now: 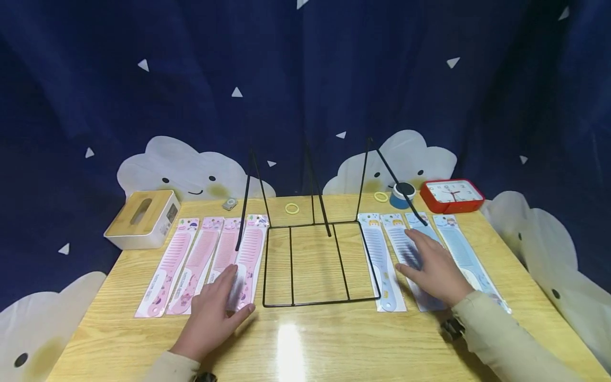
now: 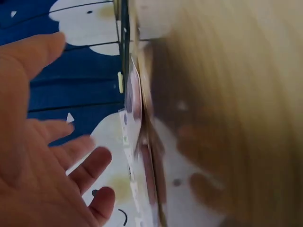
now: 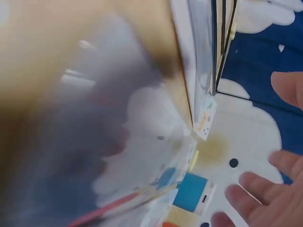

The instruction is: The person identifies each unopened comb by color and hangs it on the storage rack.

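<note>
**A:** Head view: the left hand (image 1: 215,313) lies flat, fingers straight and loosely spread, its grip pinching nothing, fingertips on the lower end of the innermost pink comb (image 1: 245,262). The right hand (image 1: 431,268) is the same deal, palm down with fingers spread over the blue combs (image 1: 406,254), covering the middle of the second and third ones.

**B:** What do the combs look like?

**A:** Long, flat, wide-toothed plastic combs, each sealed in a glossy clear sleeve with a cartoon header card at the far end. Four pink ones side by side on the left, four pale blue ones on the right, all running front to back on the wooden surface (image 1: 305,339). The surface is light, shiny wood grain with a glare spot near the front edge.

**B:** And between them?

**A:** A thin black wire rack (image 1: 317,262), a rectangular base split into three cells with rods rising at the back. Beyond that are a white tissue box with a wooden lid (image 1: 143,217), two yellow rings, a blue-and-white round thing, and a red square clock (image 1: 451,194). The wrist views are too blurry for more than open fingers.
</note>
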`<action>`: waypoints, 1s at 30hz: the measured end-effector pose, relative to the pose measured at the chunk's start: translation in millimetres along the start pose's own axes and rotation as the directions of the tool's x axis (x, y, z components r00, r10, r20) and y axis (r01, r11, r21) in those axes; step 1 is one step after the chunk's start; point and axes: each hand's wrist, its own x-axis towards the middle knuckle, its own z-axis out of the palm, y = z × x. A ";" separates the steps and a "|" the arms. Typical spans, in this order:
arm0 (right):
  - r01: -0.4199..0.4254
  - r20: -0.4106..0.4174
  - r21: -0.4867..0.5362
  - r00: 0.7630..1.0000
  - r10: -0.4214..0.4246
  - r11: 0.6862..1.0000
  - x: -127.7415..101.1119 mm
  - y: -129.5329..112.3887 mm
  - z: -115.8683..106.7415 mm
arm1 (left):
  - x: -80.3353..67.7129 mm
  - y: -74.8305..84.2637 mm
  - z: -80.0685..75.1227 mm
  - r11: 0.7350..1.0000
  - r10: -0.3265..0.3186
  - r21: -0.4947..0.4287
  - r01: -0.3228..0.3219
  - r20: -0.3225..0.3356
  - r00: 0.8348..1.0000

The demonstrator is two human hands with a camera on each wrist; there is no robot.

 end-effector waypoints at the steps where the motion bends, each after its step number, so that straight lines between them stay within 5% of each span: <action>1: -0.019 0.026 0.026 0.999 0.018 0.999 12.7 1.9 2.7 | 1.2 0.8 3.7 1.000 0.005 -0.025 -0.005 0.008 1.000; 9: -0.166 0.181 0.087 0.972 0.148 0.982 107.7 13.0 31.9 | 13.6 4.6 27.5 0.991 0.008 -0.133 -0.001 0.052 0.999; 14: -0.166 0.198 0.043 0.968 0.155 0.985 145.5 14.7 39.6 | 25.4 5.8 34.0 0.989 -0.008 -0.148 0.021 0.086 0.996; 23: -0.214 0.176 0.057 0.964 0.201 0.975 156.3 23.2 36.9 | 35.7 15.8 37.8 0.997 0.006 -0.078 0.006 0.155 0.988; 30: -0.142 -0.016 0.241 0.989 0.150 0.960 148.8 31.0 20.5 | 34.1 14.0 33.0 1.000 0.010 -0.023 -0.005 0.186 0.983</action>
